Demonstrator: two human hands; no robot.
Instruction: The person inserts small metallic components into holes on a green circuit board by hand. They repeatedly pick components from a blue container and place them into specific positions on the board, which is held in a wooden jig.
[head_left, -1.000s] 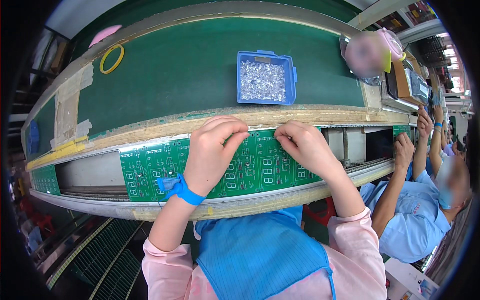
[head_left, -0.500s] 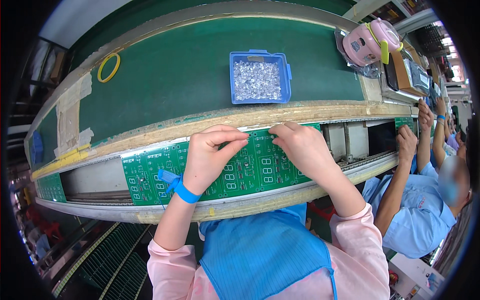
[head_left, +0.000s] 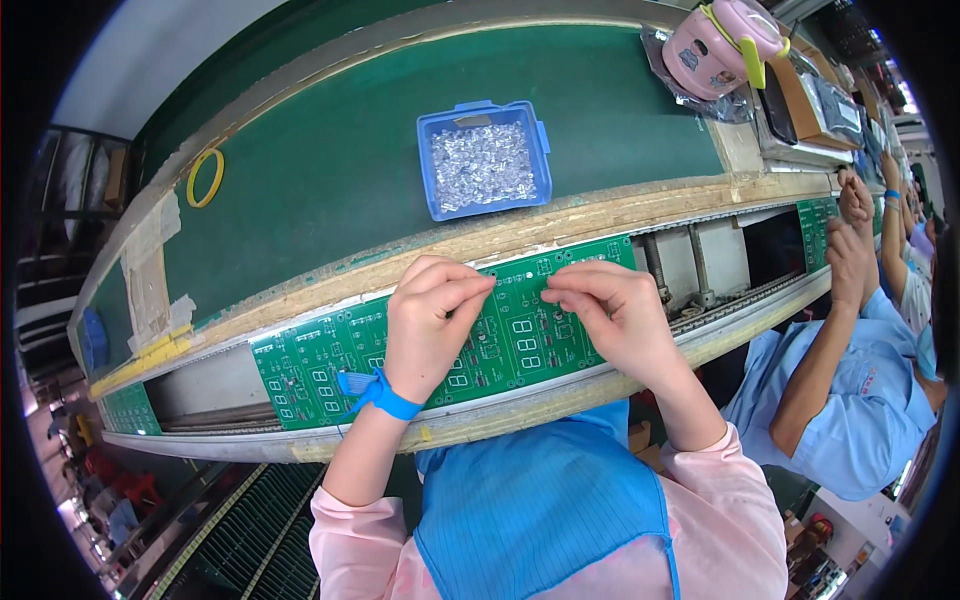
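Green circuit boards point(head_left: 505, 345) with printed digit outlines lie in a row along the track in front of me. My left hand point(head_left: 428, 325) is over the boards, thumb and forefinger pinched near their far edge, with a blue strap around its wrist. Just to the right, my right hand point(head_left: 625, 315) is also pinched, its fingertips facing the left ones across a small gap. Whatever either pinch holds is too small to make out. Beyond my hands, a blue bin point(head_left: 428, 170) full of small clear parts stands on the green bench top point(head_left: 330, 150).
A wooden ledge point(head_left: 300, 295) runs between track and bench. A yellow ring point(head_left: 205, 178) lies at the left. A pink pot-shaped container point(head_left: 712, 55) with a yellow-green handle stands at the far right. To my right, a co-worker in a blue shirt point(head_left: 830, 400) has both hands raised.
The whole view has shifted and turned slightly. My right fingers have gone from pointing down at the board to a sideways pinch. The co-worker's lower hand has risen toward the other.
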